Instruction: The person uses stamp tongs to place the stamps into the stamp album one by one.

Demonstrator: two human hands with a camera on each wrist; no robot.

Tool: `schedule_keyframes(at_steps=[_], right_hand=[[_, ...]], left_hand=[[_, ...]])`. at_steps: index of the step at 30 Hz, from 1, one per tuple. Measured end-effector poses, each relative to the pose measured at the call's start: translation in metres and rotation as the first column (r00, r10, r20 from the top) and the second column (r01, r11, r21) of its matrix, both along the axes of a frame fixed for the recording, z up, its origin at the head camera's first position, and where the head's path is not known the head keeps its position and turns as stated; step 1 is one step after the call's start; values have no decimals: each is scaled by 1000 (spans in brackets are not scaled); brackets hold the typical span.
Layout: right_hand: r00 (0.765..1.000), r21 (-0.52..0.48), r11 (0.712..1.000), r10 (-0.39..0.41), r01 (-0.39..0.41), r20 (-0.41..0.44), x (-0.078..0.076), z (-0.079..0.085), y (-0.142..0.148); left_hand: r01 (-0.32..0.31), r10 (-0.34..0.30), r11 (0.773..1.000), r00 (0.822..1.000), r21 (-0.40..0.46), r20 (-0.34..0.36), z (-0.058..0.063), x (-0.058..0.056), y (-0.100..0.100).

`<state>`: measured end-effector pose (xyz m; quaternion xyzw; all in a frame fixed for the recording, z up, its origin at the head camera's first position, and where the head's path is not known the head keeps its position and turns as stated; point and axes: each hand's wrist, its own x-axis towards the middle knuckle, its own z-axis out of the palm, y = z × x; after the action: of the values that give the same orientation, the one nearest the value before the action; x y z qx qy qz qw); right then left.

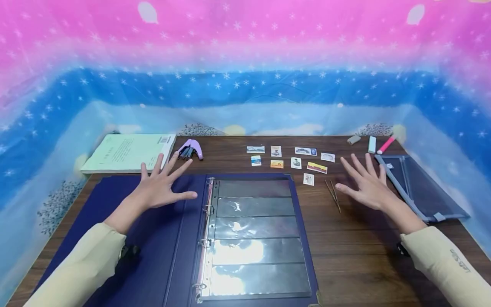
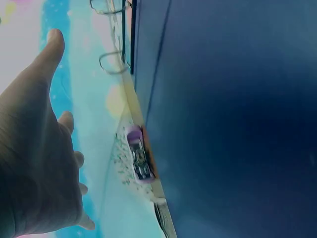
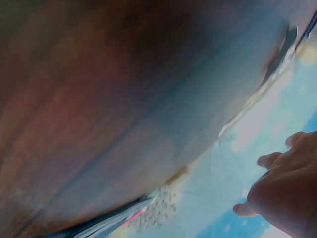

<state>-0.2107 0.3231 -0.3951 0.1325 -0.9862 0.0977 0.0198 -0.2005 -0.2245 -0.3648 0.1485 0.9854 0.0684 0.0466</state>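
Observation:
My left hand (image 1: 156, 187) is spread over the left cover of a dark blue ring binder (image 1: 134, 251), fingers apart and holding nothing. The binder lies open, with a clear pocket page (image 1: 253, 228) on its rings; the page's strip pockets show glare. On the right, my right hand (image 1: 368, 187) is likewise spread above the table, beside a pair of metal tweezers (image 1: 333, 197). Several small stamps (image 1: 277, 164) lie in loose rows behind the binder. In the left wrist view the left hand (image 2: 42, 148) has its thumb raised; in the right wrist view the right hand (image 3: 287, 183) shows partly.
A pale green book (image 1: 128, 153) lies at the back left, next to a purple hole punch-like tool (image 1: 190, 149). At the back right are a grey eraser (image 1: 353, 139), a white block (image 1: 371, 145) and a pink pen-like stick (image 1: 385, 145). A dark mesh pouch (image 1: 426, 187) lies on the right.

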Motion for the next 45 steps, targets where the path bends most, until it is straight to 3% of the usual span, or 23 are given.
schedule_keyframes(at_steps=[7, 14, 24, 30, 38, 45], right_hand=[[995, 50, 999, -6, 0, 103, 5, -9, -20], [999, 10, 999, -40, 40, 13, 5, -25, -20], [999, -93, 995, -41, 41, 0, -2, -36, -21], [999, -155, 988, -22, 16, -38, -4, -32, -20], [1000, -222, 975, 4, -6, -10, -12, -30, -20], [1000, -228, 974, 20, -16, 15, -23, -32, -22]], left_hand=[[85, -85, 996, 996, 29, -28, -7, 5, 22], [214, -213, 972, 977, 92, -23, -20, -4, 50], [300, -306, 938, 952, 176, 8, -25, -13, 67], [317, -311, 934, 948, 165, -63, -28, -20, 75], [347, -329, 923, 936, 164, -125, -36, -25, 83], [326, -308, 921, 944, 211, -115, -40, -26, 81]])
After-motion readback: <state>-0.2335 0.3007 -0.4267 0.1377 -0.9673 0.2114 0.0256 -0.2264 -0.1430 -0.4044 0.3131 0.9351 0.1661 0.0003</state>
